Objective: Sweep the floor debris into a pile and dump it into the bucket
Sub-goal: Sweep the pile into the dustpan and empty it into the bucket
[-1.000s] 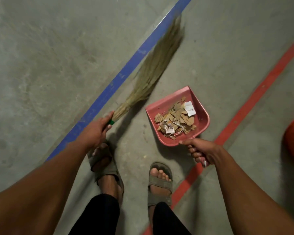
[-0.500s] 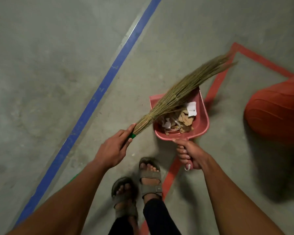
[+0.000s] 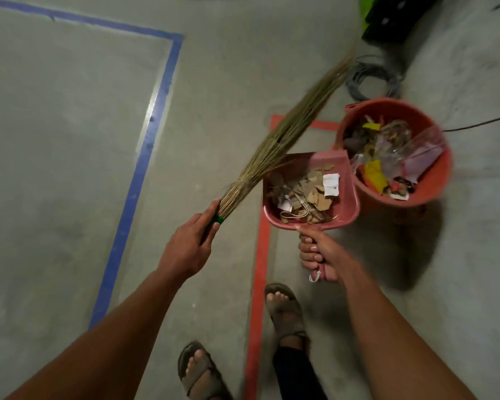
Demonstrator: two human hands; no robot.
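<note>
The left hand (image 3: 189, 249) has its grip curled round the broom (image 3: 274, 148), bristles raised ahead of it. To the right, the right hand (image 3: 319, 256) has its grip clenched on the dustpan (image 3: 350, 203) handle, debris (image 3: 303, 194) just ahead of it. The bucket (image 3: 436, 183) stands just beyond. Dumping is in hand; next, likely tip the pan over the rim.

One broom (image 3: 274, 142), one dustpan (image 3: 350, 183), one bucket (image 3: 439, 180), two sandals (image 3: 286, 310), one cable coil (image 3: 373, 79).
</note>
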